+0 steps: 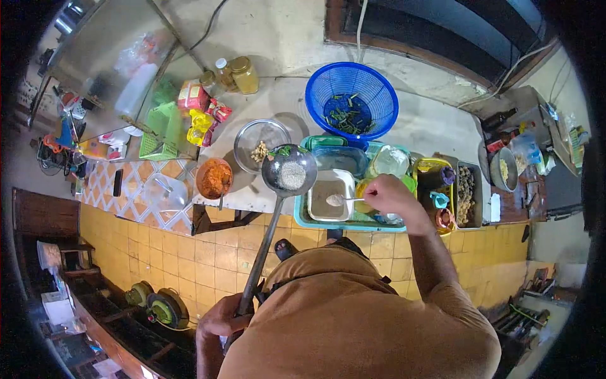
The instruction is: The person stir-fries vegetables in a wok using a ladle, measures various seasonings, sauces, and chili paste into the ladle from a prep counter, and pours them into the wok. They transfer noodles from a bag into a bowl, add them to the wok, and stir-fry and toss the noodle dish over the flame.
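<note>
My left hand (226,319) is closed round the end of a long dark handle near my waist. The handle runs up to a round ladle (275,179), whose bowl holds a pale grainy heap and some green pieces. In my right hand (386,194) is a small spoon (336,199) with pale powder on it, held over a white square container (314,207) that sits in a teal tray (303,221). Left of the ladle stand a bowl of orange-red paste (214,179) and a metal plate (242,136) with light brown pieces.
A blue basket (394,104) with cut greens stands at the back. To the right are a yellow basket (421,165) and a tray of dark and brown pieces (466,196). Jars (243,74), packets (192,96) and a green basket (161,129) stand at the left.
</note>
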A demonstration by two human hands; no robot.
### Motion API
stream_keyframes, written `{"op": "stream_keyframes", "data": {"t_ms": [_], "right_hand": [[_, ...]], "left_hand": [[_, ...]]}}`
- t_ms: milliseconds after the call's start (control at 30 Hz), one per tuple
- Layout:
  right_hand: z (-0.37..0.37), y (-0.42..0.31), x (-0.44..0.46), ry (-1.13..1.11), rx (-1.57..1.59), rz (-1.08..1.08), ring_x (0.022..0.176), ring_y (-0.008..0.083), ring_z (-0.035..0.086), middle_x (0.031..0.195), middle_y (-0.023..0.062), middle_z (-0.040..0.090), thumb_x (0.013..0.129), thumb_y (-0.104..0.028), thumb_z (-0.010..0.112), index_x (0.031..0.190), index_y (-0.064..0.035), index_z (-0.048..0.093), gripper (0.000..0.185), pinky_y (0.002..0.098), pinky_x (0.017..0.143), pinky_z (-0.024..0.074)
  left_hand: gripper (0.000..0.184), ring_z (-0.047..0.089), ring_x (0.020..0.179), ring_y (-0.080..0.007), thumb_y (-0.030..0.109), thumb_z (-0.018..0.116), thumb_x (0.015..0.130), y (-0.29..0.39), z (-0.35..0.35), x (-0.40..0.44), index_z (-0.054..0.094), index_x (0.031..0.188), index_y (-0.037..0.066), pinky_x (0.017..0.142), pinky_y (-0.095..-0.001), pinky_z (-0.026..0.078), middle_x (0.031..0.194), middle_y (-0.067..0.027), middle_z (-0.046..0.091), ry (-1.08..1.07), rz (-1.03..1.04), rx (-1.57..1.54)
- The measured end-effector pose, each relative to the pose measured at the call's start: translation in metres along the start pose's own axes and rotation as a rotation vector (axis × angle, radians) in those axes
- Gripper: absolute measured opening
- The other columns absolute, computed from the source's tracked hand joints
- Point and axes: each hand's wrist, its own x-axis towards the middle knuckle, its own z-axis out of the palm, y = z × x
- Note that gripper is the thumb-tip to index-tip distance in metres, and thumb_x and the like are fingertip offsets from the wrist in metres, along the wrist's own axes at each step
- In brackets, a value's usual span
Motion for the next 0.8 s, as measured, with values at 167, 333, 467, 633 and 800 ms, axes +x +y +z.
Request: {"op": "stream_keyframes", "data": {"t_ms": [167, 333, 467, 633, 800], "right_hand": [[-0.016, -0.024, 0.017, 0.151, 0.065, -0.148, 0.073, 0.0283, 0.064, 0.075, 0.0126, 0.066, 0.074, -0.012, 0.058, 0.081, -0.0053, 0.067, 0.013, 0.0385, 0.064, 0.0499], [0.015, -0.034, 0.035, 0.397, -0.351, -0.313, 0.078, 0.0307, 0.062, 0.087, 0.013, 0.06, 0.074, -0.004, 0.055, 0.093, -0.0059, 0.06, 0.019, 0.0406, 0.065, 0.0528], [0.022, -0.019, 0.04, 0.547, -0.231, -0.394, 0.075, 0.0328, 0.061, 0.087, 0.0134, 0.058, 0.074, 0.0, 0.056, 0.095, -0.0052, 0.059, 0.022, 0.041, 0.063, 0.0526], [-0.027, -0.008, 0.056, 0.533, -0.046, -0.365, 0.078, 0.0343, 0.062, 0.082, 0.0165, 0.061, 0.074, -0.003, 0.057, 0.091, -0.0034, 0.062, 0.018, 0.0422, 0.063, 0.0516], [-0.045, -0.011, 0.09, -0.001, -0.497, -0.101, 0.079, 0.0356, 0.064, 0.083, 0.0204, 0.065, 0.071, -0.009, 0.06, 0.082, -0.0017, 0.068, 0.016, 0.0433, 0.068, 0.0519]], "left_hand": [[0.025, 0.047, 0.063, -0.009, 0.013, 0.062, 0.071, 0.008, 0.013, 0.005, 0.054, 0.091, 0.0, 0.055, -0.0248, 0.039, 0.07, -0.0001, 0.052, -0.02, 0.05, -0.136], [0.027, 0.045, 0.064, -0.0078, 0.012, 0.062, 0.072, 0.002, 0.026, 0.009, 0.054, 0.095, 0.0, 0.055, -0.0244, 0.038, 0.071, 0.001, 0.05, -0.016, 0.072, -0.256], [0.034, 0.045, 0.064, -0.0082, 0.013, 0.061, 0.072, 0.009, 0.039, 0.01, 0.053, 0.101, -0.003, 0.054, -0.0252, 0.037, 0.072, 0.001, 0.051, 0.037, -0.001, -0.228], [0.033, 0.046, 0.064, -0.0092, 0.014, 0.061, 0.072, -0.004, 0.053, 0.015, 0.054, 0.099, -0.004, 0.054, -0.0263, 0.036, 0.071, -0.0001, 0.051, 0.114, 0.045, -0.19], [0.022, 0.048, 0.065, -0.0096, 0.012, 0.062, 0.071, 0.027, 0.068, 0.008, 0.056, 0.088, 0.0, 0.055, -0.0263, 0.037, 0.07, -0.0006, 0.052, 0.213, 0.032, -0.384]]}}
